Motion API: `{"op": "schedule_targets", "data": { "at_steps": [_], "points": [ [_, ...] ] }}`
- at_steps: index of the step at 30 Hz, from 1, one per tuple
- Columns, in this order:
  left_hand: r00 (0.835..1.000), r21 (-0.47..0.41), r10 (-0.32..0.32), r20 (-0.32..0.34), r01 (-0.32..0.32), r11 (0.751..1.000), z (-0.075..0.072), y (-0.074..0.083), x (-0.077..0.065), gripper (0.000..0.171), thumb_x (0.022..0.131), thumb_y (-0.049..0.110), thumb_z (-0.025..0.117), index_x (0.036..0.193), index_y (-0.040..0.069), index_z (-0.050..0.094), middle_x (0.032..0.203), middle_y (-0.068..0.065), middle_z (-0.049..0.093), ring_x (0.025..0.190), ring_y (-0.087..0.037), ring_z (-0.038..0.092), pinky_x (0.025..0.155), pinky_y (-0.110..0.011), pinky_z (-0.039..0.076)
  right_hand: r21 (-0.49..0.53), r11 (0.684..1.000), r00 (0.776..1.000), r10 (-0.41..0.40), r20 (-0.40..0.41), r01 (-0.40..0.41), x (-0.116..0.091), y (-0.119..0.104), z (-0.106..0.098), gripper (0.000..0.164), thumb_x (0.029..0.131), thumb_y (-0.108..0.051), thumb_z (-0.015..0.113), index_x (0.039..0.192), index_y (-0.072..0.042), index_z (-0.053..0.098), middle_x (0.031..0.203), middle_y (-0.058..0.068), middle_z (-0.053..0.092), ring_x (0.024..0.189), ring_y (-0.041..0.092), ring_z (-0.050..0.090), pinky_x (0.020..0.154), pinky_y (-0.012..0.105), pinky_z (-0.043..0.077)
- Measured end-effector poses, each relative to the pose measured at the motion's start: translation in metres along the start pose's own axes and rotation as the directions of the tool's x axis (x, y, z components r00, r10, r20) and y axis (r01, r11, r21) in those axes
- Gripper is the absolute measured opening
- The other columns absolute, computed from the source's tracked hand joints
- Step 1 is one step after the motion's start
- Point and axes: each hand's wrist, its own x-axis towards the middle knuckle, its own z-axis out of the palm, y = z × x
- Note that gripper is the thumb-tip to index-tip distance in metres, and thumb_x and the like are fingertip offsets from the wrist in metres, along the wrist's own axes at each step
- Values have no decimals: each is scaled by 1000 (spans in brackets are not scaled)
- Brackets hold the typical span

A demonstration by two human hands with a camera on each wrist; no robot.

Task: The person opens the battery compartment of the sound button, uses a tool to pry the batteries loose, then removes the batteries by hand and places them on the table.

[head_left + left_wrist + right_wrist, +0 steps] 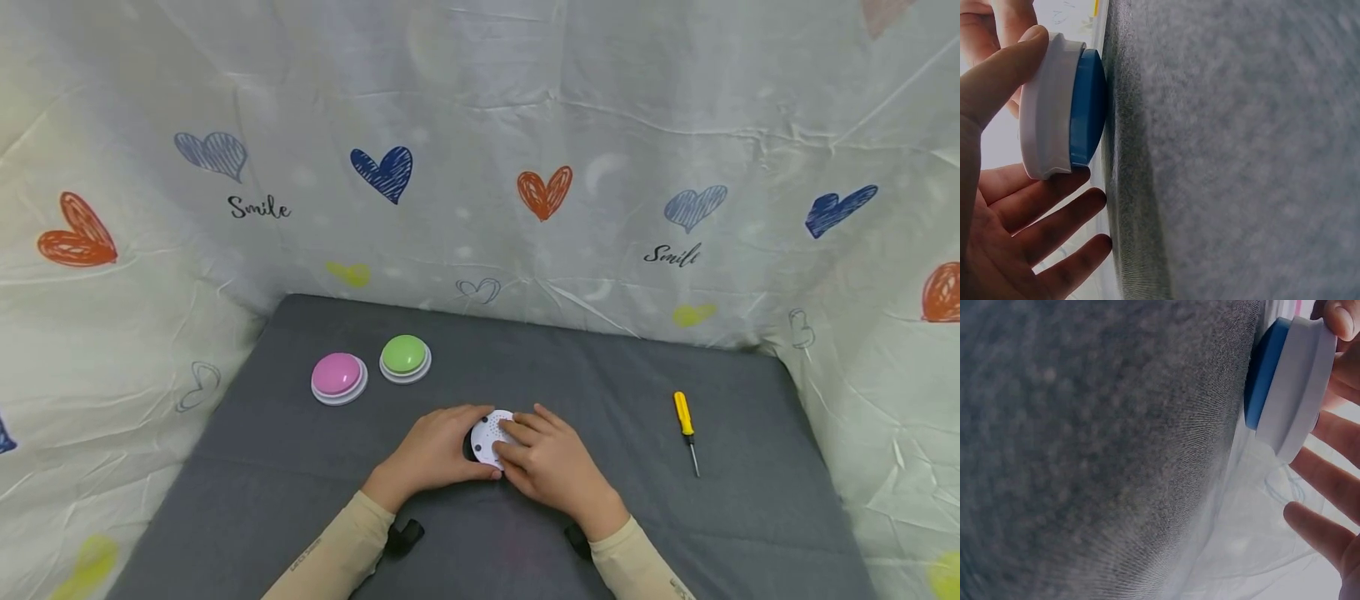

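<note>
A round push button with a white base [487, 437] lies upside down on the grey cloth, its perforated underside facing up. Its blue dome [1089, 109] points down against the cloth in the left wrist view. My left hand [438, 447] holds the base by its rim, thumb on the near side and fingers on the far side. Fingertips of my right hand [551, 462] touch the white underside from the right, and its other fingers stretch past the rim. The right thumb is hard to make out.
A pink button [336, 373] and a green button [403, 354] stand dome up at the back left. At the right lies a screwdriver [683, 417] with a yellow handle. A printed white curtain [480, 242] borders the grey table [585, 358] at the back and sides.
</note>
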Motion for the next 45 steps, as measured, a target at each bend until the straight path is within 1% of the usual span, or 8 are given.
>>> {"op": "schedule_targets", "data": {
  "at_steps": [8, 15, 19, 27, 32, 36, 42, 45],
  "points": [
    [1000, -3, -10, -2, 10, 1000, 3, -4, -2, 91, 70, 73, 74, 141, 20, 57, 130, 4, 63, 115, -15, 60, 92, -42, 51, -40, 999, 1000, -25, 16, 25, 1, 0, 1, 18, 92, -30, 71, 107, -23, 78, 121, 3, 70, 114, 26, 64, 103, 55, 42],
    [1000, 2, -13, -14, 13, 1000, 4, -5, -2, 91, 69, 75, 73, 140, 21, 57, 130, 5, 63, 114, -14, 61, 91, -40, 51, -32, 999, 1000, -31, 1, 31, 3, 0, 2, 18, 89, -31, 74, 105, -23, 78, 120, 5, 70, 113, 28, 65, 93, 49, 51],
    [1000, 8, -9, -27, 10, 1000, 4, -6, -2, 90, 69, 75, 73, 140, 21, 58, 129, 5, 63, 113, -13, 61, 91, -39, 51, -32, 999, 999, -33, 3, 33, 4, 1, 4, 18, 89, -31, 74, 104, -23, 78, 120, 5, 70, 112, 28, 65, 91, 48, 53],
    [999, 8, 27, -47, -27, 1000, 7, -8, -3, 88, 70, 73, 75, 137, 18, 60, 126, 3, 65, 109, -15, 63, 87, -40, 53, -33, 999, 1000, -30, 5, 30, 4, -1, 8, 15, 90, -32, 72, 100, -23, 78, 118, 5, 71, 110, 28, 66, 87, 46, 55],
    [999, 16, 22, -31, -21, 1000, 7, -8, -3, 90, 69, 78, 71, 137, 20, 60, 125, 5, 65, 109, -12, 62, 88, -38, 52, 6, 1000, 1000, -23, -14, 23, 3, -3, 5, 15, 90, -30, 71, 99, -22, 79, 116, 6, 72, 108, 29, 67, 84, 46, 56],
    [1000, 12, 18, -22, -18, 1000, 5, -6, -3, 92, 68, 80, 69, 138, 20, 60, 125, 5, 65, 110, -13, 62, 89, -40, 52, 40, 999, 1000, -7, -15, 7, 2, -4, 0, 18, 90, -30, 71, 103, -21, 79, 117, 8, 71, 109, 30, 67, 84, 47, 56],
    [1000, 23, 8, -23, -7, 1000, 7, -6, -2, 94, 67, 83, 67, 138, 21, 60, 126, 6, 65, 111, -13, 61, 89, -39, 51, 38, 999, 1000, -2, 2, 2, 0, -3, 0, 18, 91, -31, 70, 103, -22, 79, 118, 6, 71, 110, 29, 67, 84, 46, 56],
    [999, 18, 20, -29, -19, 1000, 8, -7, -1, 94, 67, 81, 69, 137, 21, 60, 126, 6, 65, 111, -13, 61, 89, -39, 52, 30, 1000, 1000, 0, 2, 0, 0, -3, 1, 16, 90, -30, 71, 101, -22, 79, 118, 6, 71, 109, 28, 67, 84, 46, 56]
  ]
}}
